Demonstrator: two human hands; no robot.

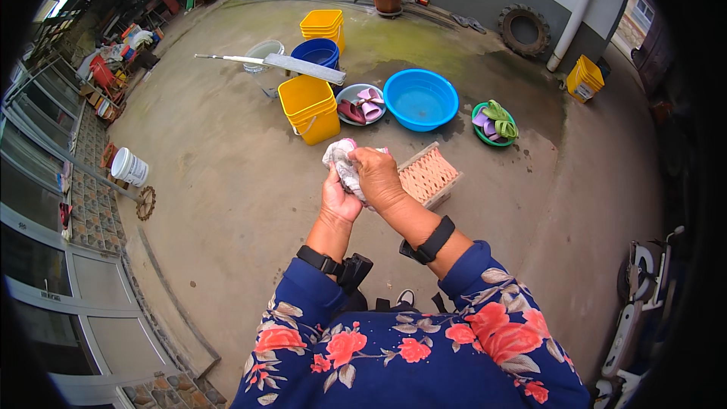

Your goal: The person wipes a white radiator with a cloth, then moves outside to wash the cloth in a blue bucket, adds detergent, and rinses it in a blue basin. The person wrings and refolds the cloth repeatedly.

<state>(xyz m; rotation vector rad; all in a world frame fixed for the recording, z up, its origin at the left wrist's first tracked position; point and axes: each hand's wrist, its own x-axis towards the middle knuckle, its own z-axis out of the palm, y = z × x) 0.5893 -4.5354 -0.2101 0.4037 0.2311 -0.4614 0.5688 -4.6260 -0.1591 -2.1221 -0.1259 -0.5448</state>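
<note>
A crumpled white and grey cloth (345, 170) with pink edging is bunched between my two hands, above the concrete yard. My left hand (340, 198) closes round it from below. From the upper right, my right hand (379, 177) grips the same cloth with bent fingers. Just beyond my right hand stands a low stool (430, 173) with a woven peach seat, partly covered by my wrist. Ahead lie a bright blue basin (422, 98) holding water and a grey basin (351, 94) with pink slippers (371, 104) and a maroon slipper (352, 112).
A yellow square bucket (310, 110) stands ahead-left, beside a flat mop (307, 68) laid across a dark blue bucket (316, 51) and a clear bucket (266, 85). Green and lilac slippers (496, 120) fill a green basin (506, 142) at right. A scooter (638, 310) is parked far right.
</note>
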